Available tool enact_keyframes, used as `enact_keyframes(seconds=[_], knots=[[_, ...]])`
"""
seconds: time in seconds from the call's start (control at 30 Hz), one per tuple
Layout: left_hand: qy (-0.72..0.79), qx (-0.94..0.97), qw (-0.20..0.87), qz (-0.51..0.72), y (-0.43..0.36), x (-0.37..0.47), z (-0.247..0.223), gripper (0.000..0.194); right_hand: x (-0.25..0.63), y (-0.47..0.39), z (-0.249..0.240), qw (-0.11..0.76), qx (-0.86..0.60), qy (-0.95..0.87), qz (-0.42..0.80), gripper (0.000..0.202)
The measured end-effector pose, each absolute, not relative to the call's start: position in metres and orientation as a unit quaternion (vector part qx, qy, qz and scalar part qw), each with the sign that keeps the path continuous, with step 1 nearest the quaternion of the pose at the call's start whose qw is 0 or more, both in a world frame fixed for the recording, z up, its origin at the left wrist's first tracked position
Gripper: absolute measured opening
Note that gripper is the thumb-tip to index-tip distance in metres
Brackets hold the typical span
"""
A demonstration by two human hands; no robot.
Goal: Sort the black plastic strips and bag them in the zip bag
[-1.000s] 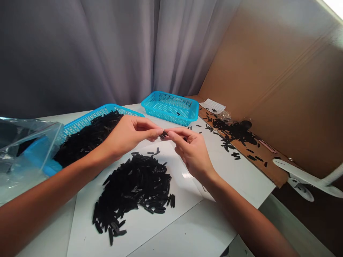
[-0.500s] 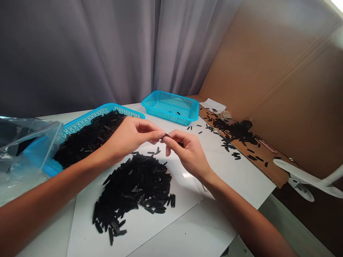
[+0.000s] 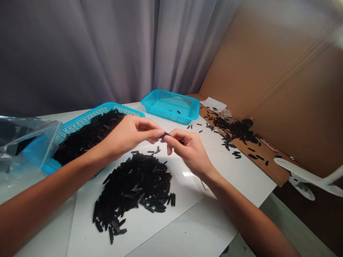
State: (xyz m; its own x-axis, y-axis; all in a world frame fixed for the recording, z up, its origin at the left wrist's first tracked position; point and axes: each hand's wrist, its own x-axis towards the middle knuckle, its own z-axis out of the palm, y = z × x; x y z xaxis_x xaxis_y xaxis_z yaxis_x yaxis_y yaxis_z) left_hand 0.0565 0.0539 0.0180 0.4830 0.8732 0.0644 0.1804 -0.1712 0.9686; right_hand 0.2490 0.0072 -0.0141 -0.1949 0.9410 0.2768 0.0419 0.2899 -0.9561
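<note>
Between the fingertips of both hands is a small, narrow black piece (image 3: 165,135), partly covered by the fingers. My left hand (image 3: 136,134) pinches its left end with thumb and forefinger. On its other end, my right hand (image 3: 187,146) closes with thumb and fingers, and something dark also shows inside its curled fingers. Below the hands spreads a pile of similar slim black pieces (image 3: 136,182) on a white board (image 3: 171,223). Behind my left forearm stands a blue basket (image 3: 80,119) heaped with more black pieces.
A second blue basket (image 3: 171,116) at the back holds one small black piece. Scattered black pieces (image 3: 238,130) lie on cardboard at the right, near a paper sheet (image 3: 214,104). A clear plastic bag (image 3: 29,150) sits at the left; a white-handled object (image 3: 302,169) juts in at the right.
The hands stay almost in place. Their fingertips have drawn slightly apart, so more of the black piece shows between them.
</note>
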Motion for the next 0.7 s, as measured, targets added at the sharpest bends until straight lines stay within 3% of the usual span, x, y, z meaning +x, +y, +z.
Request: enact_keyframes(seconds=[0.27, 0.7], knots=[[0.396, 0.640, 0.531, 0.389, 0.047, 0.062, 0.017, 0.011, 0.241, 0.004, -0.019, 0.509, -0.380, -0.570, 0.522, 0.041], [0.424, 0.616, 0.466, 0.473, 0.016, 0.083, 0.015, 0.010, 0.226, -0.007, -0.030, 0.586, -0.405, -0.500, 0.493, 0.045]])
